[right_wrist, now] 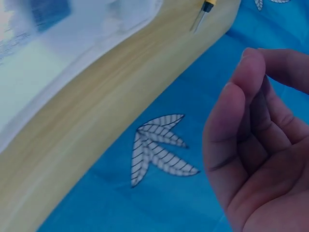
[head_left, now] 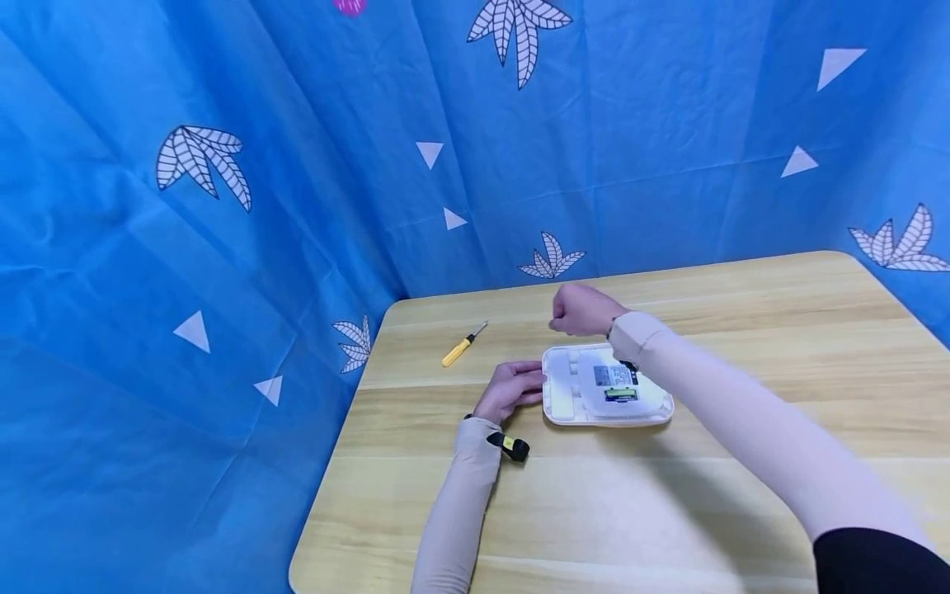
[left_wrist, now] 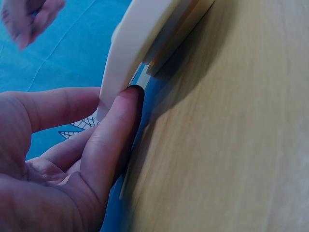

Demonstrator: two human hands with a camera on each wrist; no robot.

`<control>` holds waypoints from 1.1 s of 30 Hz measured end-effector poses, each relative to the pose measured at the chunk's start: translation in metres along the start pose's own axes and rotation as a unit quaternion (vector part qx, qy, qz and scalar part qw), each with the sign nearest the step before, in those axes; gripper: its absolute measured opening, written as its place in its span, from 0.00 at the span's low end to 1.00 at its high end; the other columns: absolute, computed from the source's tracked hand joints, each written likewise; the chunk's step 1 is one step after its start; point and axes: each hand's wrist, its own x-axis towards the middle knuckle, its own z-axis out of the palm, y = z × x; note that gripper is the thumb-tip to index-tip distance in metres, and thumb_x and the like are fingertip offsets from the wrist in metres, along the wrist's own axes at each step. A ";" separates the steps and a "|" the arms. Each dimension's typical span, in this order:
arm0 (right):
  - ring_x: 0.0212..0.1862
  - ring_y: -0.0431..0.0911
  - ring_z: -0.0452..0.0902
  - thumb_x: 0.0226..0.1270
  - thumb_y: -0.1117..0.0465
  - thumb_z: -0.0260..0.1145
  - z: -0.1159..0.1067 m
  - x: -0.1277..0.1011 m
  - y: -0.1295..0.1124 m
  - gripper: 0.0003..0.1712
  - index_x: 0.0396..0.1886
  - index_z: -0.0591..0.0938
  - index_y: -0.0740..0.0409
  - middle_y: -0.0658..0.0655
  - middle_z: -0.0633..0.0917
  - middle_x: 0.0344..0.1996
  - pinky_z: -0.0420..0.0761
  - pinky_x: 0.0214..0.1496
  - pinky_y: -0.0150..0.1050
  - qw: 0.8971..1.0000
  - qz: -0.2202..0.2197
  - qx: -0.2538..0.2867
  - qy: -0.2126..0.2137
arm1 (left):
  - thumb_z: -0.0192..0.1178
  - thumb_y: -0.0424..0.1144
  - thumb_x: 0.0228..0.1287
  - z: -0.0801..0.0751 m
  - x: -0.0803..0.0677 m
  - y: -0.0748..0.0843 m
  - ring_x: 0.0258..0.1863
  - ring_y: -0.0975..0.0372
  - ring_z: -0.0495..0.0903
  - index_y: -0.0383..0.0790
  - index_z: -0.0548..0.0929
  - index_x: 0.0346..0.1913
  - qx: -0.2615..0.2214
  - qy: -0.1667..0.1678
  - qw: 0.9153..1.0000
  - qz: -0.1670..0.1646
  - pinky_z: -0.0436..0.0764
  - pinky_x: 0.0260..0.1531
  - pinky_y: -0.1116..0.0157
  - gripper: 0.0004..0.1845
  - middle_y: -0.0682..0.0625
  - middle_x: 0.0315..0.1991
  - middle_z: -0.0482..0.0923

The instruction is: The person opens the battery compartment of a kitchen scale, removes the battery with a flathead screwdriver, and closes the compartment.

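Observation:
A white device with rounded corners (head_left: 562,396) lies on the table with a printed label (head_left: 610,376) facing up. An open compartment in it shows a green battery (head_left: 621,395). My left hand (head_left: 512,388) grips the device's left edge; in the left wrist view the thumb and a finger pinch its rim (left_wrist: 130,53). My right hand (head_left: 582,309) is raised over the device's far side. In the right wrist view, its curled fingers (right_wrist: 234,108) bring their tips together, and nothing shows between them. The right forearm hides part of the device's right side.
A yellow-handled screwdriver (head_left: 462,347) lies on the wooden table (head_left: 386,470), to the left of the device and beyond my left hand. Behind the table and along its left side hangs a blue curtain (head_left: 312,165) with leaf prints. Each wrist wears a black strap (head_left: 508,446).

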 end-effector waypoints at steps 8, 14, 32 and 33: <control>0.20 0.41 0.64 0.65 0.63 0.70 0.019 0.040 -0.027 0.23 0.12 0.73 0.49 0.46 0.70 0.13 0.68 0.23 0.32 0.998 -0.044 -0.048 0.015 | 0.65 0.26 0.67 0.001 -0.002 -0.002 0.49 0.54 0.90 0.29 0.78 0.66 -0.006 -0.006 1.000 0.002 0.91 0.50 0.63 0.24 0.34 0.59 0.84; 0.24 0.42 0.68 0.64 0.64 0.70 0.046 0.063 -0.048 0.18 0.17 0.75 0.50 0.47 0.74 0.18 0.73 0.28 0.34 0.995 -0.047 -0.086 0.021 | 0.65 0.26 0.66 0.001 -0.004 -0.011 0.43 0.59 0.89 0.27 0.80 0.63 -0.007 -0.001 1.000 0.018 0.92 0.49 0.60 0.22 0.39 0.53 0.87; 0.35 0.45 0.82 0.67 0.62 0.73 0.112 0.095 -0.107 0.07 0.44 0.87 0.50 0.51 0.88 0.35 0.89 0.39 0.41 0.967 -0.064 -0.244 0.022 | 0.57 0.21 0.64 -0.004 -0.027 -0.021 0.30 0.67 0.84 0.37 0.80 0.43 -0.019 0.001 0.998 0.064 0.91 0.37 0.67 0.10 0.57 0.30 0.82; 0.35 0.45 0.82 0.67 0.62 0.73 0.115 0.096 -0.108 0.08 0.44 0.87 0.50 0.51 0.89 0.36 0.89 0.39 0.41 0.966 -0.067 -0.248 0.019 | 0.57 0.22 0.65 -0.005 -0.026 -0.024 0.29 0.67 0.83 0.36 0.81 0.43 -0.008 0.004 0.998 0.070 0.91 0.38 0.67 0.09 0.57 0.30 0.82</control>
